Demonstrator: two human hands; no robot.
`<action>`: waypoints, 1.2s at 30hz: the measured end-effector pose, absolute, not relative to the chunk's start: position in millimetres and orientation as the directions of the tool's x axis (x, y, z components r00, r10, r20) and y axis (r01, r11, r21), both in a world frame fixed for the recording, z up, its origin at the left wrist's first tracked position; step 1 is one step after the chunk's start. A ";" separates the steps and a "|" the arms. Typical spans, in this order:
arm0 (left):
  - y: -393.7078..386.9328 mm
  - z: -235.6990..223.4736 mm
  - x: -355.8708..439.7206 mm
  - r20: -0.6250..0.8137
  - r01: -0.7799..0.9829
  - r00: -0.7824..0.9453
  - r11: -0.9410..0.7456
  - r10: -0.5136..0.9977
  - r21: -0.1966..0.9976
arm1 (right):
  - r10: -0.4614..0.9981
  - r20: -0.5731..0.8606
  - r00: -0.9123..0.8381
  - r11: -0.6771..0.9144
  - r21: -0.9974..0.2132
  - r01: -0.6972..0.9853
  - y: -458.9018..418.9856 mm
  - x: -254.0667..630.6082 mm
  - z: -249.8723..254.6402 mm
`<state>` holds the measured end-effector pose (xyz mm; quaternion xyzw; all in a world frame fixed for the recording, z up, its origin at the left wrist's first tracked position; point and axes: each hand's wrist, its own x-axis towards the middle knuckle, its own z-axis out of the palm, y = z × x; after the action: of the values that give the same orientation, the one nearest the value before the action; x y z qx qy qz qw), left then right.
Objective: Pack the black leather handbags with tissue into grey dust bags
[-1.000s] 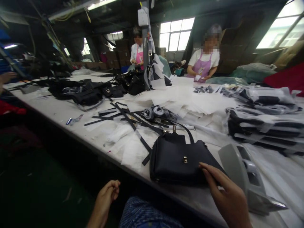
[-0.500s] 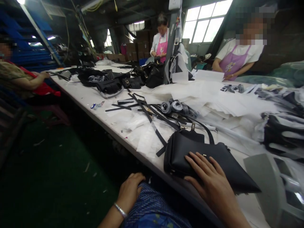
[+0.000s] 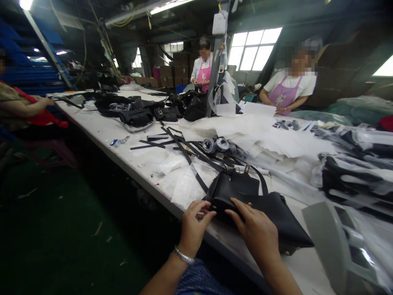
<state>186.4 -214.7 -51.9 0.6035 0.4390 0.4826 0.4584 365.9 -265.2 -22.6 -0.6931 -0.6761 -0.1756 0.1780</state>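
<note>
A black handbag (image 3: 276,209) lies on its side at the table's near edge, with a gold clasp on its face and its strap stretched out behind. My left hand (image 3: 193,225), with a silver bangle at the wrist, pinches the bag's near left corner between curled fingers and thumb. My right hand (image 3: 259,229) grips the near edge of the bag, fingers on top and thumb towards the side. The exact spot under the left fingertips is partly hidden. Black straps (image 3: 187,155) lie just beyond the bag.
Rolled grey strips (image 3: 216,144) and white paper sheets (image 3: 276,139) lie mid-table. More black bags (image 3: 138,114) stand further off. A grey machine or holder (image 3: 327,241) sits at my right. Co-workers (image 3: 288,90) are across the table, another person (image 3: 24,106) at the far left.
My left hand has risen from my lap to the bag's left corner. My right hand has gone from lying flat on the bag to gripping its near edge. The view has shifted right.
</note>
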 end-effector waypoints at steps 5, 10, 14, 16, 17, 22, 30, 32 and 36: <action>-207.5 -62.0 196.2 0.215 0.089 0.109 -0.224 0.971 0.970 | 0.880 0.472 0.052 -0.044 -0.028 0.999 -265.2 366.2 -24.0; -204.8 -58.0 193.4 0.245 0.140 0.173 -0.270 0.954 0.953 | 0.880 0.469 0.068 -0.045 -0.060 0.997 -266.4 366.2 -24.9; -214.8 -55.6 194.7 0.280 0.181 0.211 -0.319 0.936 0.930 | 0.879 0.471 0.080 -0.045 -0.085 0.995 -265.4 365.2 -24.5; -229.7 -58.5 196.2 0.304 0.176 0.295 -0.365 0.906 0.914 | 0.879 0.466 0.096 -0.056 -0.098 0.994 -265.0 365.4 -24.3; -238.4 -61.5 196.4 0.312 0.160 0.362 -0.388 0.878 0.908 | 0.880 0.464 0.104 -0.063 -0.103 0.993 -264.9 365.6 -24.2; -258.5 -86.3 184.9 0.062 0.073 0.423 -0.102 0.904 0.992 | 0.885 0.457 0.086 -0.047 -0.096 0.994 -264.4 366.8 -24.9; -212.9 -94.6 169.6 0.163 0.156 0.165 -0.189 0.973 0.969 | 0.886 0.453 0.102 -0.068 -0.092 0.993 -260.5 362.0 -23.5; -208.9 -91.6 174.5 0.194 0.188 0.151 -0.221 0.969 0.957 | 0.888 0.445 0.114 -0.078 -0.098 0.992 -259.8 360.9 -22.1; -206.1 -89.6 183.6 0.226 0.244 0.135 -0.254 0.965 0.936 | 0.896 0.426 0.127 -0.086 -0.114 0.990 -259.3 360.2 -19.2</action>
<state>183.6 -206.1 -89.6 0.6439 0.4691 0.4607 0.3913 360.2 -259.3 -19.2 -0.7265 -0.6488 -0.1239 0.1891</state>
